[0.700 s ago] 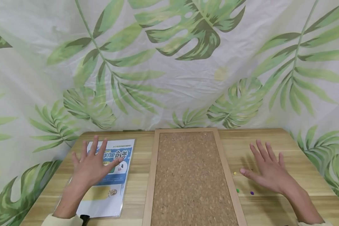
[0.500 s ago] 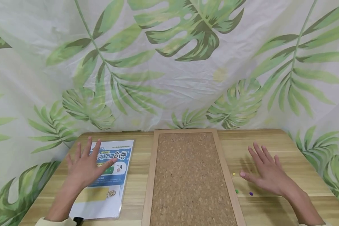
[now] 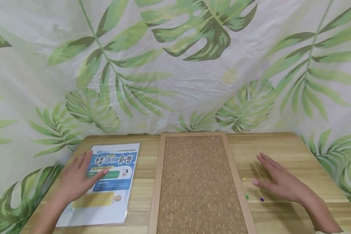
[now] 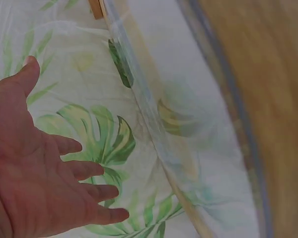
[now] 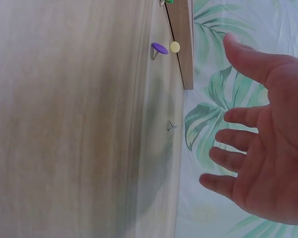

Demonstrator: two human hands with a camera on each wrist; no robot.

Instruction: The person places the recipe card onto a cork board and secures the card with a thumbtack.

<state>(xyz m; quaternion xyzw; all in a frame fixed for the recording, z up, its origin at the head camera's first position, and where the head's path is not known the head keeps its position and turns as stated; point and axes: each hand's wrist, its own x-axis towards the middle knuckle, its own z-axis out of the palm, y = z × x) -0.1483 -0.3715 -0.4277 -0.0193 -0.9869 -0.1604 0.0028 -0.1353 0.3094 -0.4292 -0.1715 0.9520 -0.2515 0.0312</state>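
Note:
My left hand hovers over the left side of a laminated printed sheet, fingers extended and thumb apart, holding nothing. On the right, my right hand is held above the table, fingers straight and nothing in it. Beside its thumb lie small thumbtacks: a yellow thumbtack, a green thumbtack and a purple thumbtack. A further pale or metal thumbtack shows in the right wrist view, pin visible. Between the hands lies a wood-framed cork board.
The wooden table meets a leaf-print curtain at its back edge. The cork board reaches to that back edge, and its frame stands slightly above the tabletop. The green and yellow thumbtacks lie close to the frame's right side.
My left hand has moved left and down, uncovering more of the sheet's print. The right hand's fingers have drawn together and turned more sideways. The sheet, board and thumbtacks stay in place.

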